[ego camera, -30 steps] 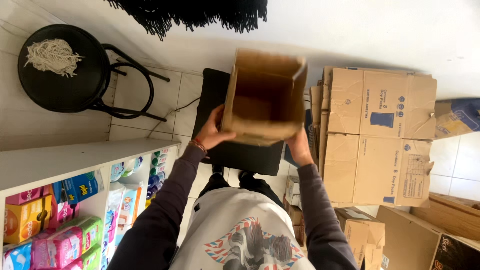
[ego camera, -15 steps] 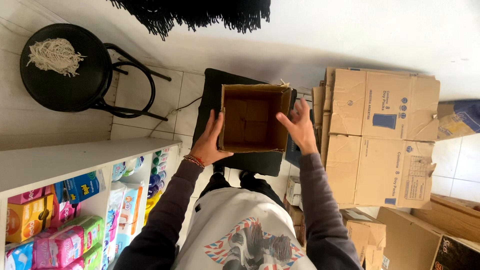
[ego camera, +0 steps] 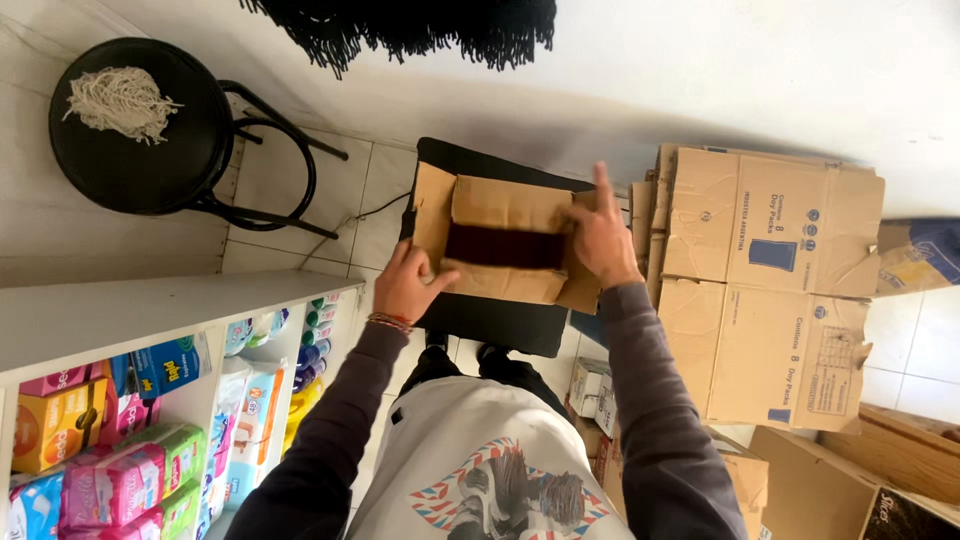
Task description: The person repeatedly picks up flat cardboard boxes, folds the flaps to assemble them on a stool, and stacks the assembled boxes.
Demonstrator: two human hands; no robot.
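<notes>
A small brown cardboard box (ego camera: 505,240) lies on a black surface (ego camera: 500,320) in front of me, its flaps partly folded over a dark gap in the middle. My left hand (ego camera: 408,282) grips the box's near left corner, thumb on the flap. My right hand (ego camera: 603,235) lies flat on the right flap, fingers spread and pointing away from me.
Flattened cardboard boxes (ego camera: 770,280) lean at the right. A black round stool (ego camera: 135,125) with a pale mop head (ego camera: 118,100) stands at the upper left. White shelves (ego camera: 150,310) with colourful packs (ego camera: 110,480) run along the lower left. Dark fringe (ego camera: 420,25) hangs at the top.
The box was held up open towards me; it has been lowered onto the black surface and its flaps are folded inward. My right hand moved from the box's side onto the right flap.
</notes>
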